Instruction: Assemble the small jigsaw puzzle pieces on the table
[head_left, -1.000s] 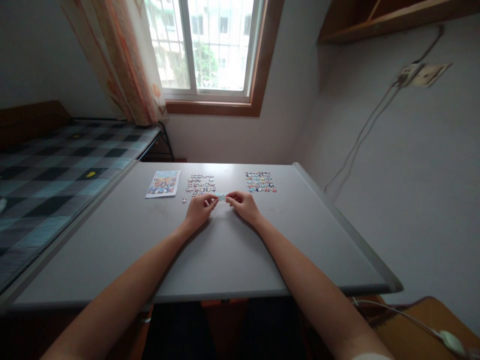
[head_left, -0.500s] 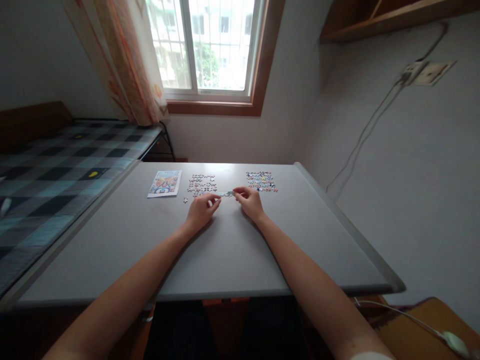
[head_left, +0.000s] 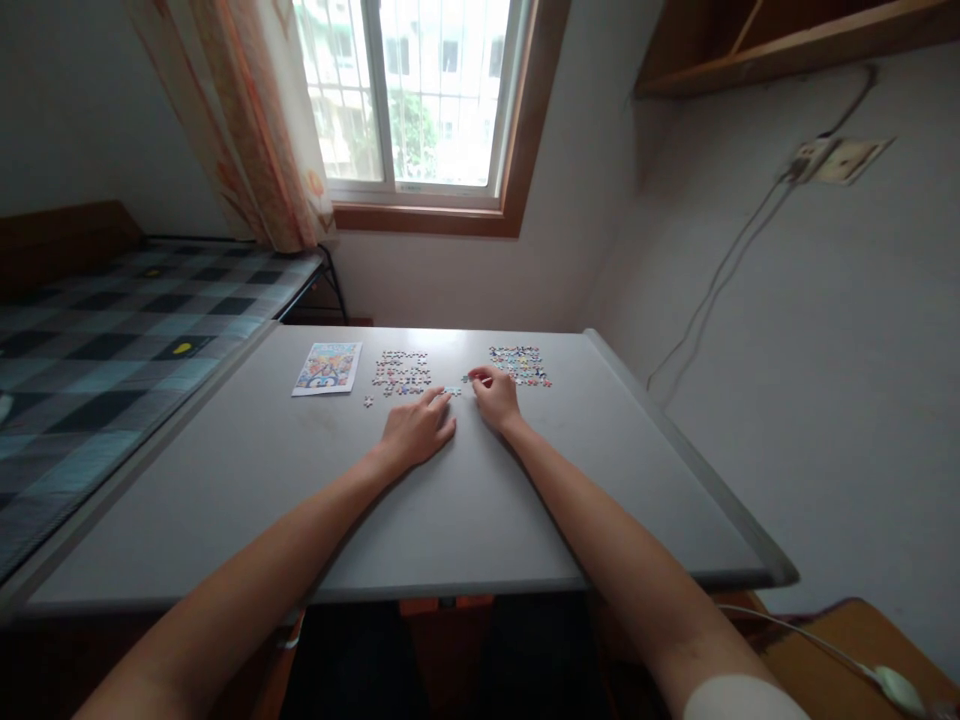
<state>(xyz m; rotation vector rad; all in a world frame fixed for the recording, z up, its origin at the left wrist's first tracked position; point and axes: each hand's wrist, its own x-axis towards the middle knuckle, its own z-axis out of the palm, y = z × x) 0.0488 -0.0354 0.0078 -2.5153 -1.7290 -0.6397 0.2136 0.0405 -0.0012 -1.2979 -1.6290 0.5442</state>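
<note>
My left hand [head_left: 420, 430] rests on the table with its fingers spread, the fingertips at a short joined strip of puzzle pieces [head_left: 452, 391]. Just right of that strip, my right hand [head_left: 495, 398] pinches a small dark puzzle piece [head_left: 465, 379] between thumb and fingers. Rows of loose puzzle pieces [head_left: 403, 372] lie beyond my left hand. Another group of pieces [head_left: 517, 358] is spread behind my right hand, which hides part of it. One single piece [head_left: 368, 401] sits apart on the left.
A printed picture sheet [head_left: 328, 368] lies at the left of the grey table [head_left: 465, 510]. A bed with a checked cover [head_left: 112, 330] stands to the left, and a wall [head_left: 810, 330] rises on the right. The window [head_left: 442, 100] is ahead.
My left hand has opened out and shifted slightly right, laying its fingers by the strip. My right hand has drawn the dark piece a little up and away from the strip.
</note>
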